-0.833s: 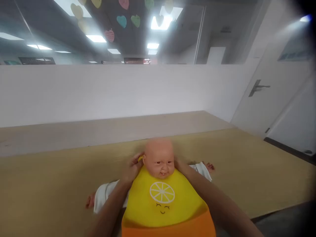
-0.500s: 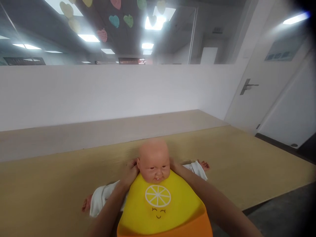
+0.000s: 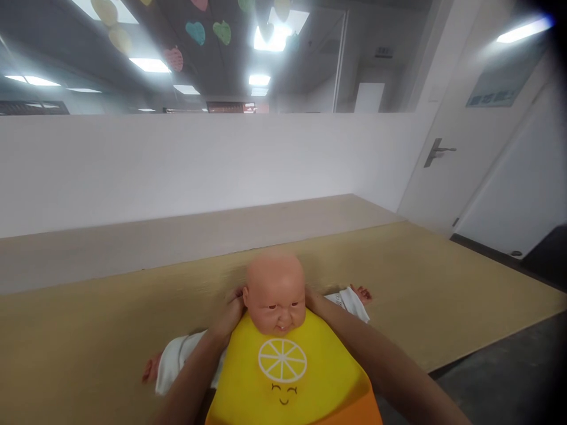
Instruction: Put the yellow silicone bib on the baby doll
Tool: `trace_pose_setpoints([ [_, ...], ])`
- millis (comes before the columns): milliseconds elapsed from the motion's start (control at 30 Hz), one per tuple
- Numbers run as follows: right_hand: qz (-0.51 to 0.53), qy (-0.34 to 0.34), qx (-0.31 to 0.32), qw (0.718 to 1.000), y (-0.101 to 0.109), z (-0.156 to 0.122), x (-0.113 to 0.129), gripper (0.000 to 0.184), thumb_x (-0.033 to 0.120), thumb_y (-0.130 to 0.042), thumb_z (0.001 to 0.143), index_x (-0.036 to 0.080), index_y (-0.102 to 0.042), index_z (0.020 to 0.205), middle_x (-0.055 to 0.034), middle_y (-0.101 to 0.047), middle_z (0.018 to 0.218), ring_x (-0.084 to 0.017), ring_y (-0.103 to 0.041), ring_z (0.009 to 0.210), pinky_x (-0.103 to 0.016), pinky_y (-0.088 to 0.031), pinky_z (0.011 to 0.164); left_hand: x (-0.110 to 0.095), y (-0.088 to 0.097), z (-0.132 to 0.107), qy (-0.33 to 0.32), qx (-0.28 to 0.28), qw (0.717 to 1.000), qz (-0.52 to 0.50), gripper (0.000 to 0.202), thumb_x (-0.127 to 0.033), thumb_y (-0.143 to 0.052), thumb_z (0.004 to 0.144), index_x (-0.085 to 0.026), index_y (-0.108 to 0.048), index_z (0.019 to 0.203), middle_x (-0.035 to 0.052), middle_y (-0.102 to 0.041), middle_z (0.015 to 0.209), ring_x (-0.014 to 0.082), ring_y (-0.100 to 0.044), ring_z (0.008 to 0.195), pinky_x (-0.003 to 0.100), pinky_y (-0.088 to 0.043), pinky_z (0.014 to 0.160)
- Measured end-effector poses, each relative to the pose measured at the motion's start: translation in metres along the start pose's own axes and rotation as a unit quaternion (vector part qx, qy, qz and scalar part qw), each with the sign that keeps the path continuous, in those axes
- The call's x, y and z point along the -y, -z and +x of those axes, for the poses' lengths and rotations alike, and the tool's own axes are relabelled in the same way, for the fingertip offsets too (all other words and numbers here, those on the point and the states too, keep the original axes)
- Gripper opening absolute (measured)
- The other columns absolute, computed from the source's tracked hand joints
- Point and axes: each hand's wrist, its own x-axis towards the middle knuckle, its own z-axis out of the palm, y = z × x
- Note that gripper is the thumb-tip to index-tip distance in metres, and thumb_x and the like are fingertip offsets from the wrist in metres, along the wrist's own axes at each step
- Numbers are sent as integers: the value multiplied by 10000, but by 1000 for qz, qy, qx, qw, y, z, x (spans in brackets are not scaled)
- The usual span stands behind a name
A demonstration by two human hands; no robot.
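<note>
A baby doll (image 3: 275,289) in white clothes lies face up on the table, arms spread to both sides. Over its chest is a yellow bib (image 3: 283,363) printed with a lemon slice and a smiling face, with an orange pocket at the bottom. My left hand (image 3: 233,310) is at the doll's neck below the ear, its fingers curled in behind the head. On the other side, my right hand (image 3: 312,299) reaches behind the neck, its fingers hidden by the head. What either hand grips there, such as the bib's neck ends, is out of sight.
The wooden table (image 3: 381,260) meets a paler ledge (image 3: 186,236) along a white wall (image 3: 199,165). Above the wall is a window with paper hearts (image 3: 195,33). A white door (image 3: 478,136) with a metal handle (image 3: 438,152) stands at the right.
The camera view has shifted slightly, and the doll's head and bib appear a little lower. Both hands stay behind the neck, with the doll's head tipped slightly.
</note>
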Motion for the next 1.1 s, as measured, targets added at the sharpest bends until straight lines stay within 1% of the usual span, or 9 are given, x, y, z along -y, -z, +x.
trace_pose_setpoints([
  [200, -30, 17, -18, 999, 3, -1, -4, 439, 320, -463, 908, 346, -468, 1346, -15, -587, 1266, -226, -509, 1212, -345, -439, 984, -2, 1, -1, 2, -9, 1000, 9, 278, -294, -677, 689, -187, -731, 939, 76, -753, 855, 303, -676, 829, 364, -525, 682],
  [300, -33, 24, -19, 999, 4, -1, -7, 439, 366, -505, 889, 344, -494, 1327, -18, -599, 1250, -230, -507, 1216, -360, -404, 1026, -2, 0, 0, -23, -19, 999, 44, 367, -294, -713, 665, -202, -713, 1021, 81, -752, 900, 318, -671, 885, 367, -527, 718],
  [367, -28, 27, -10, 999, 5, -2, -7, 462, 390, -530, 874, 330, -494, 1330, -24, -602, 1247, -233, -504, 1220, -368, -387, 1044, 0, 1, 2, -29, -11, 999, 29, 464, -302, -729, 661, -201, -677, 1112, 88, -750, 922, 320, -672, 895, 371, -528, 727],
  [467, -23, 31, 2, 999, 4, -3, -5, 476, 407, -520, 879, 311, -482, 1344, -31, -598, 1253, -231, -492, 1235, -373, -385, 1045, 3, 1, 3, -5, 13, 1000, -25, 550, -320, -723, 685, -193, -617, 1210, 98, -745, 954, 310, -681, 876, 377, -531, 722],
  [667, -18, 23, 6, 1000, 4, -4, -2, 449, 391, -483, 896, 327, -477, 1341, -16, -589, 1264, -216, -470, 1261, -362, -408, 1034, -2, -4, -1, 25, -1, 999, -41, 516, -311, -741, 670, -197, -642, 1163, 79, -748, 944, 282, -689, 827, 356, -534, 699],
  [833, -1, 11, 9, 1000, 2, -4, 1, 438, 348, -435, 913, 334, -463, 1350, -6, -579, 1274, -208, -459, 1271, -358, -413, 1035, -1, -4, 0, 37, -12, 997, -71, 522, -299, -751, 654, -166, -651, 1148, 94, -747, 933, 275, -692, 814, 352, -538, 703],
  [933, 16, -6, 7, 1000, 1, -4, 4, 446, 340, -402, 927, 349, -435, 1372, 0, -563, 1295, -203, -472, 1258, -343, -427, 1020, 0, -4, 1, 56, -3, 994, -91, 504, -320, -735, 664, -149, -658, 1131, 104, -745, 929, 279, -695, 810, 364, -545, 707],
  [1033, 11, -22, 8, 1000, 2, -3, 6, 451, 367, -401, 933, 344, -427, 1383, -3, -542, 1327, -205, -492, 1236, -327, -437, 1000, -3, -5, -2, 64, 8, 995, -73, 504, -303, -748, 638, -141, -667, 1108, 116, -744, 932, 286, -695, 812, 376, -552, 707],
  [1100, -7, -26, 2, 1000, 3, -2, 5, 462, 397, -431, 924, 320, -444, 1379, -16, -545, 1330, -213, -495, 1230, -321, -419, 1014, -4, -5, -5, 48, 4, 998, -42, 501, -257, -766, 605, -143, -677, 1085, 117, -746, 920, 288, -693, 825, 372, -553, 715],
])
